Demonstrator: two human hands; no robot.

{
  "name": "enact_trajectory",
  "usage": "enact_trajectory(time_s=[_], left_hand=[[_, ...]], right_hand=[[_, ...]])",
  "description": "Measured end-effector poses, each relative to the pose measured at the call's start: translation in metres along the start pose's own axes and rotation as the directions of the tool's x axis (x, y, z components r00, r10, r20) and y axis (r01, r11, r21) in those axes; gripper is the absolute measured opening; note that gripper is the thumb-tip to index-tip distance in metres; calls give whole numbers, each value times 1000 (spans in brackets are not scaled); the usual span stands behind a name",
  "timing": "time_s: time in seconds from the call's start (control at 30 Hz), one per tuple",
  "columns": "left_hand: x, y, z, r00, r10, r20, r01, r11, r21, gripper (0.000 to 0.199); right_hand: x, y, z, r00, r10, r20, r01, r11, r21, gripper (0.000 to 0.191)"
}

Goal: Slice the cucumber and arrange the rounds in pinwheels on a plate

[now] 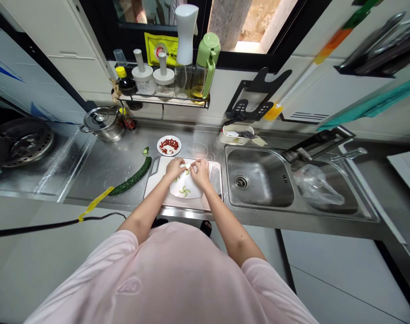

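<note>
My left hand (pixel 175 168) and my right hand (pixel 200 173) are over the far part of a white plate (pixel 191 191), which rests on a cutting board (pixel 152 183). The fingers of both hands are bent and pressed together at the plate's far side, around small pieces of cucumber that they mostly hide. Thin green-edged slices (pixel 184 192) form a pinwheel on the near part of the plate. More slices lie beside my left hand. A long cucumber (pixel 132 179) is left of the board, with small cut pieces (pixel 146 151) beyond it.
Behind the board is a small white dish (pixel 160 152) of red pieces. A lidded pot (pixel 106 128) stands at the back left, and a wok (pixel 17 141) further left. The sink (pixel 259 180) is on the right. Bottles and jars fill a wall rack (pixel 164 100).
</note>
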State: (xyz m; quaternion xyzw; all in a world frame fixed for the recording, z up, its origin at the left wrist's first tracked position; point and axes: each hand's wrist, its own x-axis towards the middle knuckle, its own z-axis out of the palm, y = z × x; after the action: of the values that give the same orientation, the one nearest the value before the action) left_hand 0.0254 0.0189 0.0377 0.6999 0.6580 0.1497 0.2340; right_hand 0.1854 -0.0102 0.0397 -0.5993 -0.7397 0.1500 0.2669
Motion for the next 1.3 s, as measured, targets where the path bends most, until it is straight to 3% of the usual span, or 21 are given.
enact_trajectory(time_s=[0.33, 0.6, 0.7, 0.83, 1.0, 1.1, 1.3], left_hand=[[-2, 2, -6, 1000, -23, -15, 23, 998, -57, 21], [3, -6, -16, 988, -87, -128, 79, 995, -67, 18], [7, -15, -24, 964, -204, -171, 195, 978, -71, 18], [17, -34, -35, 887, -388, -250, 376, 921, -98, 22], [30, -52, -44, 821, -491, -292, 489, 868, -85, 23], [36, -57, -44, 809, -508, -296, 516, 854, -56, 22], [46, -63, -42, 829, -482, -285, 495, 868, -28, 22]], right_hand=[[-26, -12, -18, 995, 36, -98, -21, 989, 147, 18], [-64, -11, -32, 990, 45, -137, -19, 982, 187, 16], [-74, -6, -37, 989, 51, -140, -27, 985, 171, 16], [-81, 1, -42, 985, 77, -153, -53, 987, 154, 16], [-82, 3, -45, 980, 80, -180, -50, 985, 163, 16], [-81, 1, -45, 980, 80, -184, -47, 983, 178, 16], [-81, -1, -46, 980, 104, -169, -69, 977, 200, 15]])
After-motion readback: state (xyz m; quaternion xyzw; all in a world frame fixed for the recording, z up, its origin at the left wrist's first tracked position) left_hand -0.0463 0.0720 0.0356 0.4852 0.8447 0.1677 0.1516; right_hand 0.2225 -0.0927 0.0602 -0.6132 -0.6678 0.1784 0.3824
